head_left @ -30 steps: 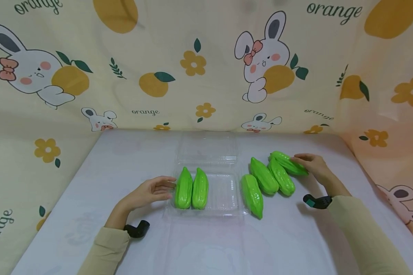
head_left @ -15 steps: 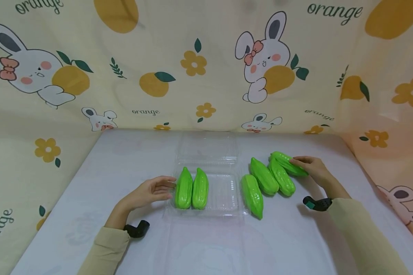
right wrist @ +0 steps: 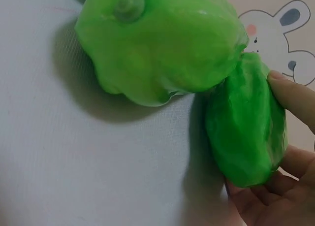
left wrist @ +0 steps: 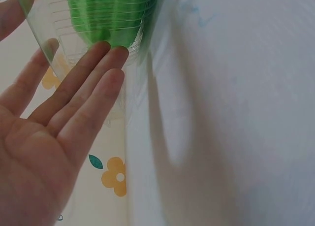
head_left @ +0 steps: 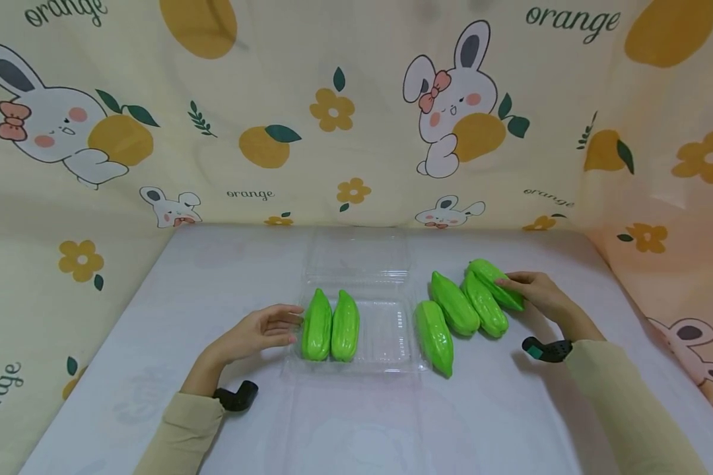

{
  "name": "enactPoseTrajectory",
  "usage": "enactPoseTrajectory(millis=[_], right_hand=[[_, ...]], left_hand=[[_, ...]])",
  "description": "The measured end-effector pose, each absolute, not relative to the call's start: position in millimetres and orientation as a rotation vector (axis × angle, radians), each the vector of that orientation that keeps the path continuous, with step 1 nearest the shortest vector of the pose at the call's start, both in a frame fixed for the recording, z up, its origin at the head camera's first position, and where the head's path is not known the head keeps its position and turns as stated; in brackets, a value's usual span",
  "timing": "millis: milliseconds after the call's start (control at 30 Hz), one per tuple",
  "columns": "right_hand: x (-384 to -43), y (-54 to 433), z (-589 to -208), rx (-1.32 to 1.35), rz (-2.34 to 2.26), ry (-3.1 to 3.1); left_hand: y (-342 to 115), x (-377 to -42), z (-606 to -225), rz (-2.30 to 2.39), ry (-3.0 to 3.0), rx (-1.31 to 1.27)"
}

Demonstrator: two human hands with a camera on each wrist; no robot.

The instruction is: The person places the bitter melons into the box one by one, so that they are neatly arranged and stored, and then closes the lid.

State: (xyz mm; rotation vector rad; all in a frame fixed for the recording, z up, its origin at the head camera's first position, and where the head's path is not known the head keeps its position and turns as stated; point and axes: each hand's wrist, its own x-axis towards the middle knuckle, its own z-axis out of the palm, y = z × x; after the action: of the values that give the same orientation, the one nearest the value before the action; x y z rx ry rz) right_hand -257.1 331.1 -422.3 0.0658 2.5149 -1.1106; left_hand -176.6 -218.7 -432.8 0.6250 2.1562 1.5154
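A clear hinged plastic box (head_left: 386, 333) lies with its lid (head_left: 356, 254) laid back on the table. Two green bitter melons, the left one (head_left: 317, 326) and another (head_left: 346, 328), stand side by side in the box's left part. My left hand (head_left: 261, 328) is at the box's left wall; its nearly straight fingers (left wrist: 101, 95) touch the plastic. On the right, my right hand (head_left: 541, 293) grips the near end of the rearmost bitter melon (head_left: 494, 280), thumb on one side and fingers (right wrist: 283, 181) underneath. That melon rests against its neighbour (head_left: 484, 309).
Two more bitter melons, one slanted (head_left: 454, 305) and one (head_left: 435, 338) by the box's right edge, lie between the box and my right hand. A printed cloth (head_left: 380, 165) rises behind and at both sides of the white table (head_left: 481, 422).
My right hand has taken hold of the rearmost bitter melon, whose near end has swung slightly leftward and nearer me. The left hand and the box stay as they were.
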Motion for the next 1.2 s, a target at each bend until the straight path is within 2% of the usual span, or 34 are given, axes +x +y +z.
enactPoseTrajectory(millis=[1200], right_hand=[[-244.9, 329.4, -415.8, 0.155, -1.12, 2.61]], left_hand=[[-219.3, -176.6, -434.4, 1.487, 2.193, 0.636]])
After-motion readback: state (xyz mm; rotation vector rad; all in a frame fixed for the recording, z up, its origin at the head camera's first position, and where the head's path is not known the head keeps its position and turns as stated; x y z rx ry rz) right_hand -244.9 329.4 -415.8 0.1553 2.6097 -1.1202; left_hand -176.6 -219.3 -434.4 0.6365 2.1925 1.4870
